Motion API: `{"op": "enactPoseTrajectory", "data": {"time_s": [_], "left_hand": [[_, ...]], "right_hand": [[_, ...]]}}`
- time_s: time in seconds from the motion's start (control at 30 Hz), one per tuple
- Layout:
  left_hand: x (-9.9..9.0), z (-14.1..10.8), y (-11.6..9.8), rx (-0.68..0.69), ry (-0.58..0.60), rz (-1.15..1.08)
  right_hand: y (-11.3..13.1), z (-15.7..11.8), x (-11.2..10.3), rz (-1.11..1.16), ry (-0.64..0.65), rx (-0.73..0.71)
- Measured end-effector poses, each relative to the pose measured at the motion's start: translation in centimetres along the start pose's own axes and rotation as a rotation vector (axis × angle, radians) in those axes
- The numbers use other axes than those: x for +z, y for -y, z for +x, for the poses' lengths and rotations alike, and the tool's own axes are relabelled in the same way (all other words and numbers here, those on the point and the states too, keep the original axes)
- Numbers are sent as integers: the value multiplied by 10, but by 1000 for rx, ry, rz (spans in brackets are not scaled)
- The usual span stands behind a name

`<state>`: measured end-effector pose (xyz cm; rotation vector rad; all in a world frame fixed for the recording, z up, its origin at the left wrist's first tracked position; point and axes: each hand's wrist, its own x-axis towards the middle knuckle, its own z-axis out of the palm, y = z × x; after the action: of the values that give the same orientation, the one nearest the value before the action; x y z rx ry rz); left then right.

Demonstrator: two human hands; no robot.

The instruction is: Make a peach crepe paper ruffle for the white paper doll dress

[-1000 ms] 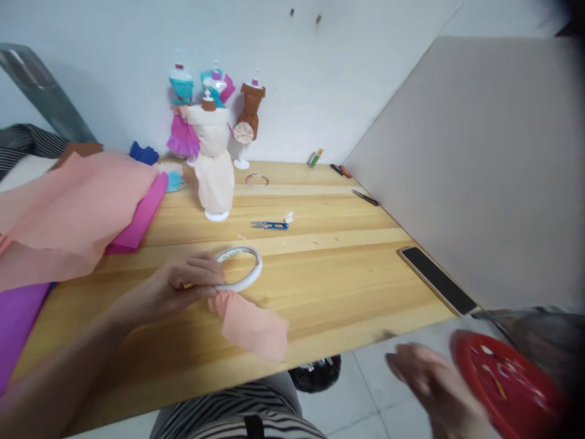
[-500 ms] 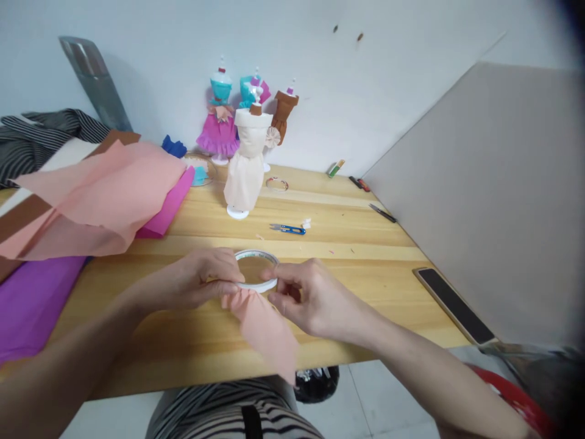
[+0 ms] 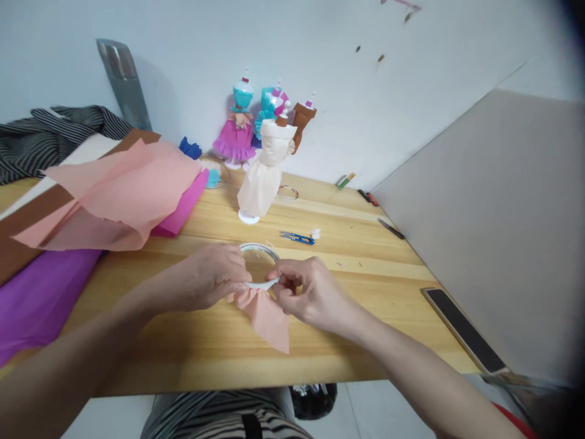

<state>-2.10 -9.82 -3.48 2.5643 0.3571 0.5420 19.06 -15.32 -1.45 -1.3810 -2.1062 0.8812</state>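
Observation:
In the head view, my left hand [image 3: 212, 277] pinches the lower left side of a white roll of tape [image 3: 263, 285]. My right hand [image 3: 311, 289] grips the right side of the same roll, thumb and fingers bent together. A gathered piece of pink crepe paper [image 3: 265, 318] hangs from the roll's near edge between the two hands, its loose end pointing down to the right. How the paper is joined to the roll is hidden by my fingers. Beyond the roll lies a pair of blue thread snips [image 3: 298, 238].
A small dress form in a cream dress [image 3: 262, 177] stands behind the snips, with several others by the wall. Coloured paper sheets [image 3: 132, 183] are piled on the left. A phone [image 3: 464, 329] lies at the right edge; tweezers-like tool [image 3: 390, 228] beside the partition.
The view has shifted, so background things sit further right. Both hands still hold the tape roll. The pink paper's loose end hangs less far down, and my right fingers are closer to the roll.

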Motion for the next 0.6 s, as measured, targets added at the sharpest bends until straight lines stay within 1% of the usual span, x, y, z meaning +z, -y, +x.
{"op": "enactPoseTrajectory", "data": {"time_s": [0.23, 0.33, 0.6], "left_hand": [[-1, 1, 0, -5, -38, -117], [0, 2, 0, 6, -52, -88], [3, 1, -1, -9, -29, -27]], "right_hand": [[-4, -4, -1, 52, -31, -36], [-5, -5, 0, 43, -56, -48], [-7, -5, 1, -51, -112, -132]]}}
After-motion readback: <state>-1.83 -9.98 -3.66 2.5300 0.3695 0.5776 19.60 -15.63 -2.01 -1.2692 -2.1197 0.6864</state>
